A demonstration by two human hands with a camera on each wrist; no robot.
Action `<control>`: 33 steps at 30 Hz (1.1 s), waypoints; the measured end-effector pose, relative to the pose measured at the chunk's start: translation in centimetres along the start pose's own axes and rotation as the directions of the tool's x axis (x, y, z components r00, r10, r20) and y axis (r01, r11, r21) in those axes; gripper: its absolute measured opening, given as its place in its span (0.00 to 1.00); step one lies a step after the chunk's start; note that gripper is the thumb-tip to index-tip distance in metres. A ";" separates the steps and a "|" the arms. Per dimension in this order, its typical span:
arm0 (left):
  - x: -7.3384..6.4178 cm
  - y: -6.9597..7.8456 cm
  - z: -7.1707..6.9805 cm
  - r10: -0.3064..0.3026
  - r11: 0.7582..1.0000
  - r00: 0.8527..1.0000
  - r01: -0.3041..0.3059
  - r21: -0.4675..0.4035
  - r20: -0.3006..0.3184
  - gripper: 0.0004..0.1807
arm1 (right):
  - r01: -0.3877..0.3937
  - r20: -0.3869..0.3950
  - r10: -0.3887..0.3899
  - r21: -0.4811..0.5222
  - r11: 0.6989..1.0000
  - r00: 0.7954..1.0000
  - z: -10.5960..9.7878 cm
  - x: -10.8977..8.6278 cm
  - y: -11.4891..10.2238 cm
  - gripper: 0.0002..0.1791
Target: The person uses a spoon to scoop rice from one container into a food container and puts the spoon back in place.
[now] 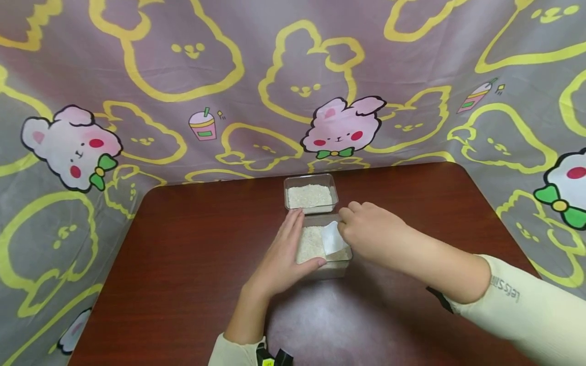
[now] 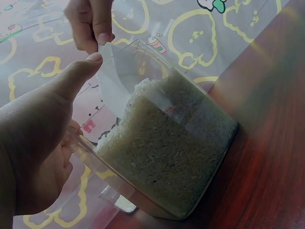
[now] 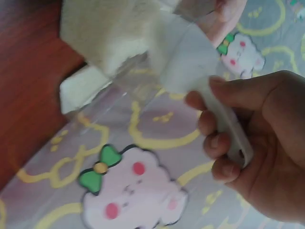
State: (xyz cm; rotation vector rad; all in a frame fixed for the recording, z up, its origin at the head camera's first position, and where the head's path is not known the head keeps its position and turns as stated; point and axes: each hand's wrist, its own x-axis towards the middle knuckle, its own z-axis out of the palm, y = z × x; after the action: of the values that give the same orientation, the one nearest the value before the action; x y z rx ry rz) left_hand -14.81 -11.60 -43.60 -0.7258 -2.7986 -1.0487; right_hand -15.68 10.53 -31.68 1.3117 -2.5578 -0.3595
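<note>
A clear plastic box of rice (image 1: 312, 244) stands on the table, seen from the side in the left wrist view as a deep box of rice (image 2: 157, 143). My left hand (image 1: 284, 256) holds its left side, thumb along the near rim and fingers along the left wall. A white scoop (image 1: 333, 239) dips into the right part of this box. My right hand (image 1: 373, 234) grips the scoop; in the right wrist view, fingers wrap round its handle (image 3: 226, 124). How much rice lies in the scoop is hard to tell.
Behind the near box stands a second clear box (image 1: 311, 209), also with rice in it. Both are on a dark red-brown wooden table (image 1: 206, 254). A curtain (image 1: 256, 66) with cartoon rabbits hangs around the table's back and sides.
</note>
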 end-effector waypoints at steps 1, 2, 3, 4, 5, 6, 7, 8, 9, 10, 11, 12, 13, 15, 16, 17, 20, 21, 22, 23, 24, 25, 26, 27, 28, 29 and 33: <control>0.0 0.0 0.0 0.001 1.000 1.000 -0.001 -0.001 -0.002 0.57 | -0.003 0.023 0.004 -0.011 1.000 1.000 -0.3 0.3 -0.3 0.04; 0.0 -0.1 0.0 0.002 1.000 1.000 -0.002 -0.002 -0.003 0.57 | -0.008 0.051 0.009 -0.013 1.000 0.999 -0.6 0.6 -0.6 0.04; 0.0 -0.1 0.0 0.002 1.000 1.000 -0.002 -0.004 -0.002 0.57 | -0.011 0.081 0.012 -0.011 1.000 0.997 -0.9 0.8 -0.8 0.03; 0.0 -0.1 0.0 0.000 1.000 1.000 0.000 -0.008 -0.001 0.57 | -0.016 0.111 0.016 -0.006 1.000 0.994 -1.1 1.1 -1.0 0.02; 0.0 -0.1 0.0 -0.002 1.000 1.000 0.002 -0.011 0.000 0.57 | -0.021 0.144 0.020 0.006 1.000 0.989 -1.3 1.3 -1.2 0.02; 0.0 -0.1 0.0 -0.003 1.000 1.000 0.003 -0.011 0.001 0.57 | -0.025 0.176 0.021 0.020 0.999 0.984 -1.4 1.5 -1.3 0.02; 0.0 -0.2 0.0 -0.003 1.000 1.000 0.003 -0.011 0.002 0.57 | -0.031 0.204 0.023 0.038 0.999 0.979 -1.4 1.7 -1.3 0.02; 0.0 -0.2 0.0 -0.003 1.000 1.000 0.003 -0.012 0.004 0.57 | -0.038 0.232 0.023 0.060 0.997 0.973 -1.4 1.9 -1.4 0.03; 0.0 -0.2 -0.1 -0.003 1.000 1.000 0.003 -0.011 0.004 0.57 | -0.043 0.250 0.021 0.082 0.996 0.968 -1.3 2.1 -1.4 0.03; 0.0 -0.3 0.0 -0.004 1.000 1.000 0.004 -0.010 0.006 0.57 | -0.052 0.268 0.021 0.108 0.993 0.963 -1.2 2.2 -1.4 0.04; 0.0 -0.3 0.0 -0.004 1.000 1.000 0.004 -0.010 0.008 0.57 | -0.063 0.293 0.020 0.136 0.989 0.956 -1.0 2.4 -1.4 0.04; 0.0 -0.3 0.0 -0.001 1.000 1.000 0.001 -0.009 0.008 0.57 | -0.070 0.315 0.016 0.160 0.985 0.949 -0.7 2.4 -1.4 0.04; 0.0 -0.3 0.0 0.000 1.000 1.000 0.000 -0.012 0.008 0.57 | -0.079 0.333 0.013 0.186 0.979 0.943 -0.4 2.5 -1.4 0.05; 0.0 -0.3 0.0 0.003 1.000 1.000 -0.003 -0.015 0.006 0.57 | -0.088 0.357 0.003 0.222 0.971 0.934 0.1 2.6 -1.6 0.05; 0.0 -0.3 0.0 0.004 1.000 1.000 -0.004 -0.018 0.005 0.57 | -0.091 0.360 -0.001 0.237 0.967 0.933 0.5 2.7 -1.7 0.05; 0.0 -0.3 0.0 0.007 1.000 1.000 -0.007 -0.019 0.002 0.57 | -0.089 0.360 -0.006 0.247 0.965 0.933 0.8 2.7 -1.7 0.05; 0.0 -0.3 0.1 0.013 1.000 1.000 -0.013 -0.017 -0.004 0.57 | -0.078 0.317 -0.012 0.271 0.959 0.948 1.7 2.8 -2.0 0.04; 0.0 -0.3 0.0 0.014 1.000 1.000 -0.014 -0.016 -0.004 0.57 | -0.073 0.298 -0.013 0.276 0.958 0.954 1.9 2.8 -2.0 0.04; 0.0 -0.3 0.0 0.013 1.000 1.000 -0.013 -0.015 -0.003 0.57 | -0.072 0.288 -0.013 0.283 0.957 0.958 2.1 2.8 -2.1 0.04; 0.0 -0.3 0.0 0.013 1.000 1.000 -0.013 -0.013 -0.003 0.57 | -0.073 0.282 -0.012 0.290 0.954 0.959 2.2 2.8 -2.1 0.04; 0.0 -0.3 0.0 0.009 1.000 1.000 -0.009 -0.015 0.000 0.57 | -0.077 0.275 -0.009 0.300 0.951 0.961 2.3 2.7 -2.1 0.04; 0.0 -0.2 0.0 0.005 1.000 1.000 -0.005 -0.016 0.002 0.57 | -0.079 0.266 -0.006 0.309 0.948 0.964 2.5 2.7 -2.0 0.04; 0.0 -0.2 0.0 0.000 1.000 1.000 0.000 -0.018 0.005 0.57 | -0.084 0.261 -0.003 0.320 0.944 0.965 2.6 2.7 -2.0 0.05; 0.0 -0.2 0.0 -0.003 1.000 1.000 0.003 -0.020 0.007 0.57 | -0.091 0.256 0.004 0.331 0.939 0.967 2.8 2.6 -2.0 0.05; 0.0 -0.2 0.0 -0.007 1.000 1.000 0.007 -0.023 0.008 0.57 | -0.097 0.251 0.008 0.341 0.935 0.968 2.9 2.6 -1.9 0.05; 0.0 -0.2 0.0 -0.010 1.000 1.000 0.010 -0.025 0.010 0.57 | -0.101 0.240 0.015 0.350 0.931 0.971 3.1 2.6 -1.9 0.05; 0.0 -0.2 0.0 -0.012 0.999 1.000 0.012 -0.031 0.010 0.57 | -0.119 0.218 0.038 0.370 0.921 0.975 3.6 2.6 -1.9 0.02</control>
State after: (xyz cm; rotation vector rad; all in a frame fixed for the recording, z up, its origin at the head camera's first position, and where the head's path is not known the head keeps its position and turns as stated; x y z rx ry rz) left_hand -14.90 -11.74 -43.71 -0.7206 -2.8041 -1.0964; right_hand -16.90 7.71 -35.44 1.3464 -2.9585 0.0275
